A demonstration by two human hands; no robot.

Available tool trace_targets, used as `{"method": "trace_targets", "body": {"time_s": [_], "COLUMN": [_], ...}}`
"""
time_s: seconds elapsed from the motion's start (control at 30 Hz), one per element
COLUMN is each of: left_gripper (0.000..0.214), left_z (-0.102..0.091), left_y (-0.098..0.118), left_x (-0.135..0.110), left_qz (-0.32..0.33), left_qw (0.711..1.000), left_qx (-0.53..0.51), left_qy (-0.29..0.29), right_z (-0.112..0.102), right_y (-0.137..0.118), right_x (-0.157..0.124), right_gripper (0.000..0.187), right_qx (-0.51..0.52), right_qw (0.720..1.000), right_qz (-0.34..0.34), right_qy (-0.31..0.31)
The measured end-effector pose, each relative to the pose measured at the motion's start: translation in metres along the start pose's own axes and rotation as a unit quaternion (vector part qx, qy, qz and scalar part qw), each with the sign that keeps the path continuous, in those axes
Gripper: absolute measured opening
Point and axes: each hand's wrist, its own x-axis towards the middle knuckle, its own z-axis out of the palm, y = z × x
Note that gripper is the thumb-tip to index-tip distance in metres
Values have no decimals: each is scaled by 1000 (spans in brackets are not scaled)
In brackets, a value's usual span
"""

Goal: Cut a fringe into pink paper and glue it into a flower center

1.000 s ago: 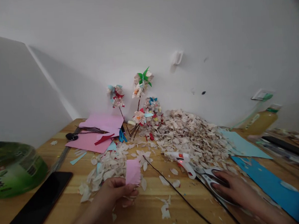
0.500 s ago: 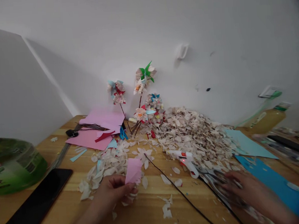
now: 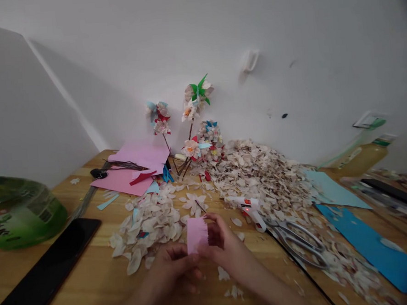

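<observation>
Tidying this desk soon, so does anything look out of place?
The glue gun looks oddest: it lies on its side against the heap of pale paper scraps, with its red light lit. Scraps have also spilled onto the blue card at the right.

left hand (image 3: 174, 269): fingers curled | right hand (image 3: 220, 239): fingers pinched | hands just beside each other

glue gun (image 3: 248, 212), scissors (image 3: 284, 234) — beside paper petal heap (image 3: 260, 176)
</observation>
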Motion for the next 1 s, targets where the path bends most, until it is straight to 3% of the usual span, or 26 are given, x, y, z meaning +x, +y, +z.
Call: {"method": "trace_targets", "body": {"time_s": [0.07, 0.17, 0.27, 0.4, 0.5, 0.6, 0.7, 0.83, 0.9, 1.0], "left_gripper": [35, 31, 29, 38, 48, 48, 45, 48, 55, 33], "left_z": [-1, -2, -1, -1, -4, -5, 0, 25, 44, 76], "left_y": [-6, -10, -10, -10, -5, 3, 6, -12, -28, -51], "left_x": [3, 5, 1, -2, 5, 12, 10, 6, 6, 3], "left_qz": [-4, 2, 68, 169, 174, 208, 233, 186, 153, 142], "left_qw": [1000, 999, 990, 920, 866, 823, 803, 819, 842, 837], "left_qx": [19, 43, 108, 338, 465, 528, 548, 538, 487, 432], "left_qy": [-11, -33, -62, -102, -55, 15, 18, -68, -175, -305], "right_z": [4, -1, -17, -45, -62, -75, -86, -97, -98, -96], "right_y": [4, 4, 1, -5, -9, -11, -12, -14, -14, -18], "right_x": [5, 6, 5, 0, -4, -10, -14, -18, -19, -19], "right_gripper": [49, 45, 44, 42, 41, 43, 46, 48, 48, 48], "right_qx": [67, 82, 52, 29, 8, -11, -23, -42, -56, -72], "right_qw": [997, 995, 995, 989, 986, 984, 981, 976, 973, 972], "right_qz": [25, 31, 13, -3, -10, -17, -24, -29, -34, -41], "right_qy": [9, 39, 86, 146, 166, 176, 190, 211, 219, 222]}}
